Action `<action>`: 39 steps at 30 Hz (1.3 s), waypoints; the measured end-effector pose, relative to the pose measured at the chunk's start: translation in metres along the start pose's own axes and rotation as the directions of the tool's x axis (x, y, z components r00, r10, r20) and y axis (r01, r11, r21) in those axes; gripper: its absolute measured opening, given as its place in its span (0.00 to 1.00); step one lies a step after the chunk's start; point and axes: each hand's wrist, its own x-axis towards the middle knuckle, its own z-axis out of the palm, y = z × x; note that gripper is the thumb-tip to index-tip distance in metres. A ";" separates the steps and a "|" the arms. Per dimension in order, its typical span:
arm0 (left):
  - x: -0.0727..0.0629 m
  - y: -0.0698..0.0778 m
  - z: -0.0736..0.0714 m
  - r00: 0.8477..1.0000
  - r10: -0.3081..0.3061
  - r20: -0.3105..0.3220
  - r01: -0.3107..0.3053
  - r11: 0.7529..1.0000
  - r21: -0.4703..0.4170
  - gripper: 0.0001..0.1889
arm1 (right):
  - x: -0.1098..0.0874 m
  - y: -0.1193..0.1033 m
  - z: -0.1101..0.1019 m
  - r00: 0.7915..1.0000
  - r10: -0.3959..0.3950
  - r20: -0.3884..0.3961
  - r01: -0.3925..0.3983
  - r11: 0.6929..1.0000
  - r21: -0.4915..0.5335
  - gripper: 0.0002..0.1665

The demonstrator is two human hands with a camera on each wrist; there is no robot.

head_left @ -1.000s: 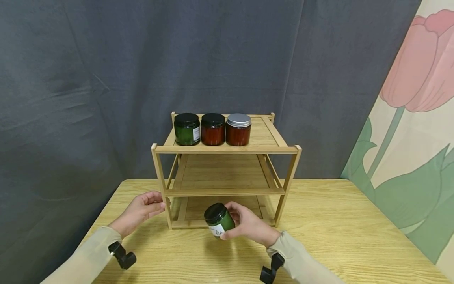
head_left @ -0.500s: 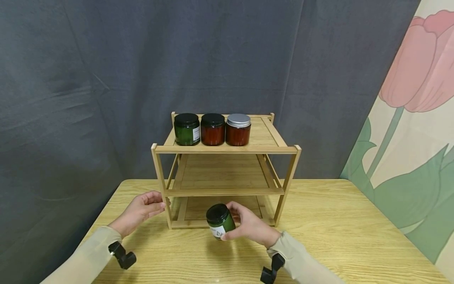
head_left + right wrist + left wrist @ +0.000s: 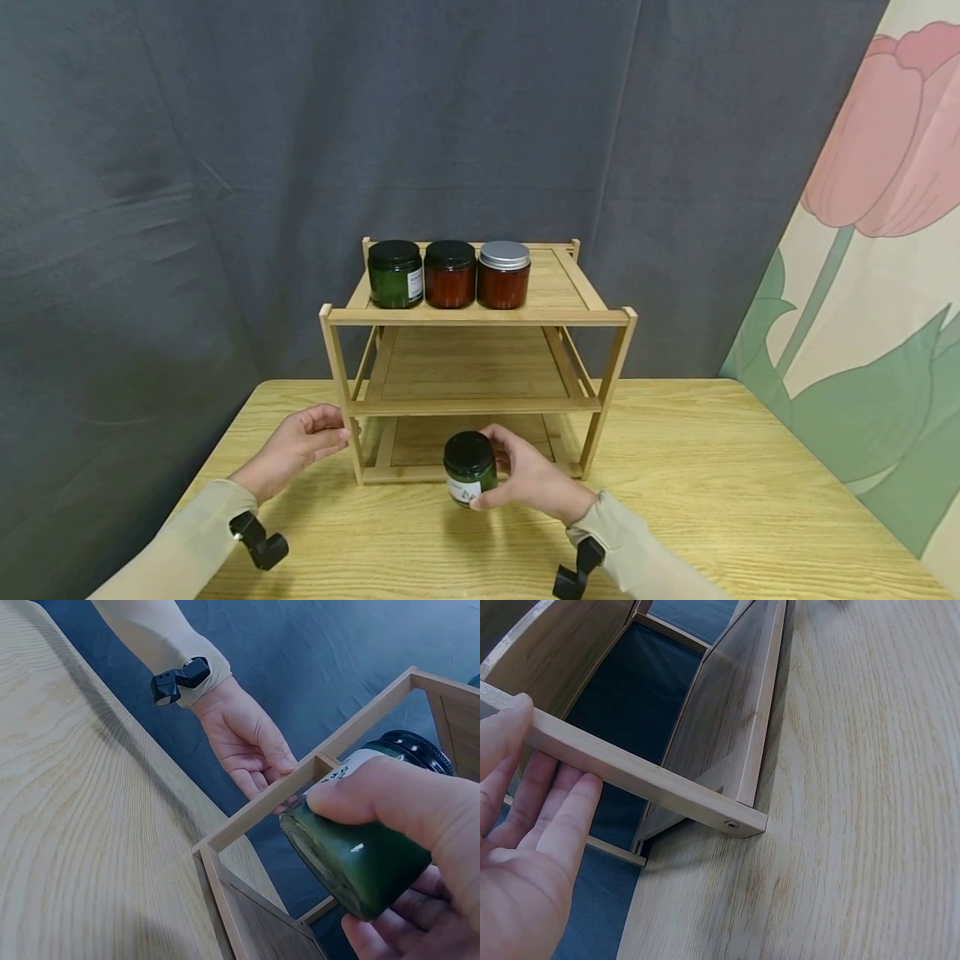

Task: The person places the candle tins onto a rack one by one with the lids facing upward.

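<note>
In the head view my right hand [image 3: 528, 479] grips a green glass jar [image 3: 483, 483] with a black lid and a white label, in front of the rack's bottom shelf. The jar stands nearly upright there, its shadow falling on the table below. The right wrist view shows the thumb across the label side of the jar [image 3: 360, 847] and the fingers curled behind it. My left hand [image 3: 296, 446] is at the front left leg of a three-tier bamboo rack [image 3: 480, 317]. Up close, its thumb and fingers pinch that leg [image 3: 652, 780] from both sides.
On the rack's top shelf stand a green jar [image 3: 395, 279] with a black lid, an amber jar [image 3: 450, 283] with a black lid and an amber jar [image 3: 504, 283] with a silver lid. A wooden table [image 3: 675, 475] carries the rack, with a dark curtain [image 3: 480, 117] behind.
The held green jar has turned from leaning left to nearly upright and shifted slightly right. My left hand keeps its place on the rack leg.
</note>
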 end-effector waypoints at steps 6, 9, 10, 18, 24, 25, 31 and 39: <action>-0.001 0.001 0.001 1.000 0.003 0.001 -0.003 1.000 0.000 0.17 | 0.000 0.001 0.000 1.000 -0.023 0.004 0.023 1.000 0.019 0.38; 0.000 0.000 0.000 1.000 0.006 0.004 -0.006 1.000 0.004 0.17 | 0.000 0.002 -0.001 1.000 -0.026 0.003 0.026 0.999 0.023 0.38; 0.000 0.000 0.000 1.000 0.005 0.001 -0.005 1.000 0.003 0.16 | 0.000 0.002 -0.001 1.000 -0.026 0.002 0.026 0.999 0.024 0.38; 0.002 -0.002 -0.001 1.000 0.011 0.006 -0.011 1.000 0.011 0.14 | 0.000 0.004 -0.002 0.999 -0.036 0.003 0.036 0.999 0.022 0.39; 0.002 -0.002 0.000 1.000 -0.004 -0.005 0.004 1.000 0.005 0.14 | -0.003 0.003 -0.003 0.999 -0.037 0.018 0.037 0.999 0.012 0.39; 0.002 -0.002 0.000 1.000 -0.006 -0.007 0.006 1.000 0.006 0.14 | -0.004 0.002 -0.003 0.999 -0.037 0.019 0.037 0.999 0.007 0.38; 0.000 -0.001 0.000 1.000 0.000 0.004 0.000 1.000 0.010 0.17 | -0.008 -0.001 -0.003 0.999 -0.039 0.022 0.039 0.999 -0.013 0.38; 0.002 -0.002 0.000 1.000 -0.021 -0.006 0.021 1.000 0.018 0.17 | -0.015 -0.020 -0.013 0.995 -0.089 0.040 0.088 0.996 0.008 0.37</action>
